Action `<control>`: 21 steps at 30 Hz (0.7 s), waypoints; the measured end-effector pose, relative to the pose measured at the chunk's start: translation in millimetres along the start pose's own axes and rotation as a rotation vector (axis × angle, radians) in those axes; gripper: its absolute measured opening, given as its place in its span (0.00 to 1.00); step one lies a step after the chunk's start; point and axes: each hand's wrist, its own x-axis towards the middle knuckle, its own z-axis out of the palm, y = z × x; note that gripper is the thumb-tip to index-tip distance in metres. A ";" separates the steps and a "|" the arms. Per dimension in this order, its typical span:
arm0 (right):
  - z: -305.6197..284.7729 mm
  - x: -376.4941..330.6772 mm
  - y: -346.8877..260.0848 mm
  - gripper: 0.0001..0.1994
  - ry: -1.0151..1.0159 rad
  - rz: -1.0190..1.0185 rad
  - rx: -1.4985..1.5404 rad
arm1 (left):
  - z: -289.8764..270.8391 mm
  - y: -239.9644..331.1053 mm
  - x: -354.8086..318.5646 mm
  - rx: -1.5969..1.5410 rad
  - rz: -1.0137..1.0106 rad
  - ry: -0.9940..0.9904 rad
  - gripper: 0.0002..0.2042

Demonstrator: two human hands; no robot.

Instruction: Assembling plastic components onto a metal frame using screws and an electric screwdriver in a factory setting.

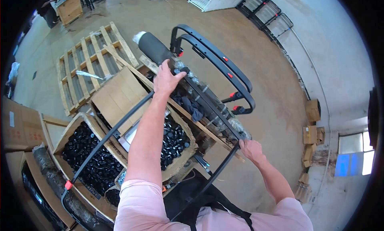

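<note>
A U-shaped black tubular frame [210, 105] lies across in front of me, its two side bars running back toward my body. At its far left corner, my left hand [166, 78] grips the tube, with the thumb along the crossbar. My right hand [251, 150] is closed round the opposite corner. A red clip [68, 185] marks the left side bar near its lower end. Just beyond the crossbar, more black frames with red parts [216, 61] rest beside a plastic-wrapped stack and a dark padded roll [154, 48].
Cardboard boxes of small black parts [90, 157] stand below my left arm, near a flat cardboard piece [120, 99]. A wooden pallet [94, 65] lies on the floor at far left. Small cartons [311, 135] line the right wall. A person [48, 13] stands by a crate at far left.
</note>
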 end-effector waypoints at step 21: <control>5.7 1.5 7.0 0.31 0.086 -0.014 0.056 | -83.1 -60.0 38.2 0.354 0.007 0.283 0.32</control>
